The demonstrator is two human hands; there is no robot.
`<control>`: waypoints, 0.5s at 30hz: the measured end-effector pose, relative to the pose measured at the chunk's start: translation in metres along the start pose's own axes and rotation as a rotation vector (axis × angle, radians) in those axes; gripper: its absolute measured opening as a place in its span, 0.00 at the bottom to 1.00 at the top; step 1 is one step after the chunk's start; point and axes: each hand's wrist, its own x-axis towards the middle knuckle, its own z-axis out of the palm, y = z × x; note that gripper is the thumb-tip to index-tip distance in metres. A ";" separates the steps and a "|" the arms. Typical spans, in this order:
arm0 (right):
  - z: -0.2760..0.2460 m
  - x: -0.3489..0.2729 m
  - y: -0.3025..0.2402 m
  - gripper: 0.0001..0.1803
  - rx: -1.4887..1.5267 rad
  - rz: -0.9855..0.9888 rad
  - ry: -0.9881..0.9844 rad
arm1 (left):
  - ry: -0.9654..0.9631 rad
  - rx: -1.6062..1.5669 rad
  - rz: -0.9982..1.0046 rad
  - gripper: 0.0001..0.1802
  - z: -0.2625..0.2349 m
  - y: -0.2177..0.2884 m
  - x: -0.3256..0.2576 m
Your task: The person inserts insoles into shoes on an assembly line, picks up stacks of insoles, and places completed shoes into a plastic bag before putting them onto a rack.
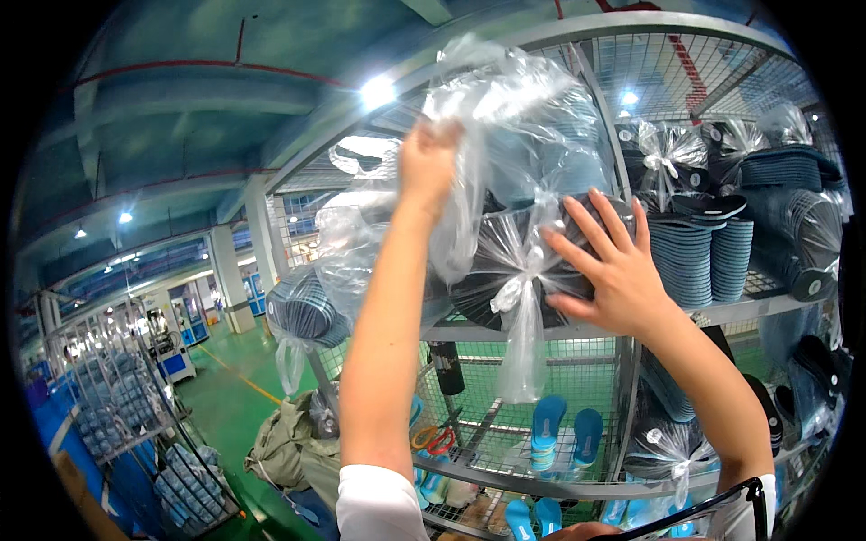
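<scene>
- Hands both raised to a wire-mesh rack (631, 352), upper shelf level.
- Left hand (428, 167): fingers closed, pinching the top of a clear plastic bag (514, 108); the bag stands high against the rack's top edge.
- Right hand (609, 266): fingers spread wide, palm pressed flat on a tied bag of dark insoles (510, 270); grips nothing.
- That tied bag sits on the upper shelf at its front edge, knotted tail hanging below the shelf.
- Stacks of blue-grey insoles (699, 257) just right of the right hand, same shelf.
- Blue insoles (564, 433) on the lower shelf; orange-handled scissors (433, 440) near them.
- Another bagged bundle (302, 307) hangs off the rack's left end.
</scene>
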 end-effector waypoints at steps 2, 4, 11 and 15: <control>0.006 0.007 -0.006 0.32 0.019 0.032 0.042 | -0.049 -0.278 -0.006 0.07 -0.016 0.054 0.011; 0.005 0.005 -0.007 0.34 0.093 0.059 0.013 | -0.107 -0.451 0.118 0.06 -0.019 0.064 0.012; -0.037 0.028 0.004 0.56 0.335 0.207 0.359 | -0.334 -0.694 0.291 0.14 0.012 0.098 -0.034; -0.067 0.046 0.010 0.65 0.588 0.153 0.366 | -0.244 -0.676 0.282 0.17 0.044 0.128 -0.065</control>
